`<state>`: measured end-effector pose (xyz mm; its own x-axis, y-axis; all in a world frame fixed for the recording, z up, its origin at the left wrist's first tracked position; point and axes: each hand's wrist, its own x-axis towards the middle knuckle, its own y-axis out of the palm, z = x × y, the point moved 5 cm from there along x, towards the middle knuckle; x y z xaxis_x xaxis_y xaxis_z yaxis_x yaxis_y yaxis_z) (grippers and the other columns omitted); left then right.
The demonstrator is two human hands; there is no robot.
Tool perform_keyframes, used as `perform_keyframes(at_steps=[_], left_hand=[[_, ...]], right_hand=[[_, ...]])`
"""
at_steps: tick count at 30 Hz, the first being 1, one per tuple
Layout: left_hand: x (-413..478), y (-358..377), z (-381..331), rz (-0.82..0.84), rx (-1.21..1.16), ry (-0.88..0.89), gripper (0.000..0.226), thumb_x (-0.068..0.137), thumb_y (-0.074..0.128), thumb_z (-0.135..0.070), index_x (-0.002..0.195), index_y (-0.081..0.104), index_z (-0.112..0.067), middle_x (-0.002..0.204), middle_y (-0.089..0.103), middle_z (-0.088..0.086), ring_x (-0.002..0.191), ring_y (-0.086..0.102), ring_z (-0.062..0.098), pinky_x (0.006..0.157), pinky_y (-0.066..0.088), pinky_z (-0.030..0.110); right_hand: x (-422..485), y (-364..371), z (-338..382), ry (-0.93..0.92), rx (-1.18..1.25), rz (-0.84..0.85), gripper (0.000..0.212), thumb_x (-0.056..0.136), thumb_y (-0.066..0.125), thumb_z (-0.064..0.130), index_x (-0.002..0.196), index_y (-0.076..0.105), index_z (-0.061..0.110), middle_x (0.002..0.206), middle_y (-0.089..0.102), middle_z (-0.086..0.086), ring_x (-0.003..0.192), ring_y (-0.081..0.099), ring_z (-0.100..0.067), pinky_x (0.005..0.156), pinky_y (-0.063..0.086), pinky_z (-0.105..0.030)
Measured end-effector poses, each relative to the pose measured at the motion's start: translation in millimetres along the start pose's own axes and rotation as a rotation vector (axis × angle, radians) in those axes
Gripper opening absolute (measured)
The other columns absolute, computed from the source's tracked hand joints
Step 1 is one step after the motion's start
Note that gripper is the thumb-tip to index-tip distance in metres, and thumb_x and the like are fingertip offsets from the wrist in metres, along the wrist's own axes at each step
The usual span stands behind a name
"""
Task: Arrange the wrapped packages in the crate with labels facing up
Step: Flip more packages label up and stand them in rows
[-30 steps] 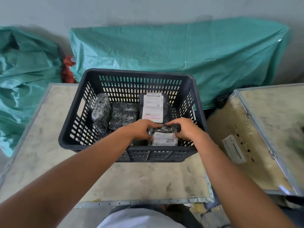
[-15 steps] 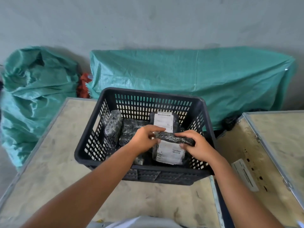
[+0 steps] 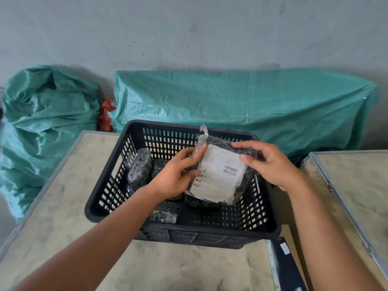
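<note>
Both hands hold one black film-wrapped package with a white paper label [image 3: 218, 175] tilted above the black slotted plastic crate [image 3: 210, 227]. The left hand [image 3: 176, 175] pinches its 9 o'clock edge; the right hand [image 3: 266, 162] grips the 2 o'clock corner. Its long axis runs 12 to 6, label towards the camera, so laying it back flat should leave the label up.

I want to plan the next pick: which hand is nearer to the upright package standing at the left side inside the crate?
Left. The left hand is just right of the upright package; the right hand is farther right, across the labelled package.
</note>
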<state>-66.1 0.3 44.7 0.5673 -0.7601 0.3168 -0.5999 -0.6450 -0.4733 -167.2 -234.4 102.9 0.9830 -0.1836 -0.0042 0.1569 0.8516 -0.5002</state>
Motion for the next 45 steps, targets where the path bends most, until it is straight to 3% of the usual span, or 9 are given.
perform_keyframes(at_steps=[7, 10, 12, 15, 22, 24, 27, 38, 45], left_hand=[[20, 2, 30, -0.065, -0.218, -0.34, 0.067, 0.103, 0.054, -0.006, 0.128, 0.051, -0.068, 0.144, 0.053, -0.014, 0.135, 0.048, 0.012, 0.116, 0.036, 0.035], [26, 6, 48, -0.093, -0.292, -0.423, 0.06, 0.103, 0.054, -0.006, 0.134, 0.054, -0.058, 0.152, 0.047, -0.017, 0.08, 0.069, 0.006, 0.072, 0.06, 0.024], [30, 12, 64, -0.109, -0.269, -0.486, 0.057, 0.103, 0.054, -0.007, 0.137, 0.054, -0.052, 0.155, 0.045, -0.012, 0.047, 0.053, 0.004, 0.048, 0.051, 0.021], [33, 26, 86, -0.102, -0.203, -0.577, 0.054, 0.103, 0.055, -0.009, 0.145, 0.051, -0.042, 0.15, 0.052, -0.006, 0.039, 0.04, 0.001, 0.04, 0.042, 0.02], [28, 60, 102, 0.127, 0.062, -0.569, 0.079, 0.098, 0.063, -0.01, 0.158, 0.025, -0.044, 0.17, -0.007, 0.003, 0.093, 0.052, -0.008, 0.061, 0.05, 0.004], [27, 63, 106, 0.153, 0.124, -0.548, 0.083, 0.096, 0.067, -0.02, 0.16, 0.018, -0.039, 0.169, -0.011, 0.001, 0.119, 0.058, 0.008, 0.076, 0.045, 0.003], [25, 67, 113, 0.19, 0.156, -0.547, 0.089, 0.096, 0.067, -0.028, 0.163, 0.008, -0.03, 0.167, -0.019, -0.007, 0.15, 0.026, 0.024, 0.104, 0.038, 0.023], [29, 74, 120, 0.204, 0.082, -0.597, 0.085, 0.101, 0.059, -0.02, 0.162, 0.0, -0.028, 0.163, -0.029, -0.014, 0.153, 0.012, 0.02, 0.104, 0.031, 0.02], [15, 75, 122, 0.163, 0.119, -0.621, 0.077, 0.103, 0.055, -0.031, 0.161, 0.005, -0.038, 0.169, -0.013, -0.006, 0.154, 0.014, 0.026, 0.119, 0.027, 0.044]], right_hand=[[5, 27, -39, -0.019, -0.034, -0.188, 0.062, 0.082, 0.082, 0.04, 0.138, 0.058, 0.053, 0.15, 0.051, 0.012, 0.141, 0.044, -0.006, 0.119, 0.035, -0.041], [6, 52, -63, 0.052, 0.003, -0.071, 0.089, 0.073, 0.084, 0.05, 0.152, 0.042, 0.05, 0.155, 0.042, 0.017, 0.143, 0.038, -0.001, 0.117, 0.032, -0.029], [12, 64, -76, 0.087, -0.026, -0.043, 0.094, 0.075, 0.086, 0.044, 0.156, 0.038, 0.045, 0.156, 0.039, 0.018, 0.142, 0.034, 0.001, 0.118, 0.03, -0.03], [25, 79, -93, 0.176, -0.034, -0.001, 0.1, 0.076, 0.091, 0.023, 0.158, 0.035, 0.04, 0.159, 0.039, 0.004, 0.142, 0.033, -0.008, 0.121, 0.029, -0.04], [39, 96, -128, 0.293, -0.018, -0.008, 0.105, 0.083, 0.085, 0.008, 0.164, 0.023, 0.032, 0.163, 0.035, 0.003, 0.144, 0.034, -0.01, 0.117, 0.033, -0.034], [41, 99, -136, 0.304, -0.018, 0.006, 0.102, 0.086, 0.083, 0.014, 0.164, 0.022, 0.035, 0.166, 0.029, 0.003, 0.15, 0.03, -0.016, 0.119, 0.03, -0.036], [43, 108, -143, 0.337, -0.056, 0.069, 0.112, 0.081, 0.086, 0.039, 0.164, 0.011, 0.041, 0.172, 0.007, 0.002, 0.155, 0.015, -0.021, 0.125, 0.022, -0.049], [40, 111, -152, 0.35, 0.025, 0.001, 0.112, 0.076, 0.09, 0.039, 0.161, 0.018, 0.045, 0.165, 0.032, 0.007, 0.146, 0.035, -0.015, 0.112, 0.035, -0.035], [31, 117, -149, 0.36, 0.014, -0.028, 0.108, 0.082, 0.087, 0.037, 0.164, 0.017, 0.036, 0.165, 0.032, 0.006, 0.147, 0.036, -0.018, 0.115, 0.035, -0.036]])
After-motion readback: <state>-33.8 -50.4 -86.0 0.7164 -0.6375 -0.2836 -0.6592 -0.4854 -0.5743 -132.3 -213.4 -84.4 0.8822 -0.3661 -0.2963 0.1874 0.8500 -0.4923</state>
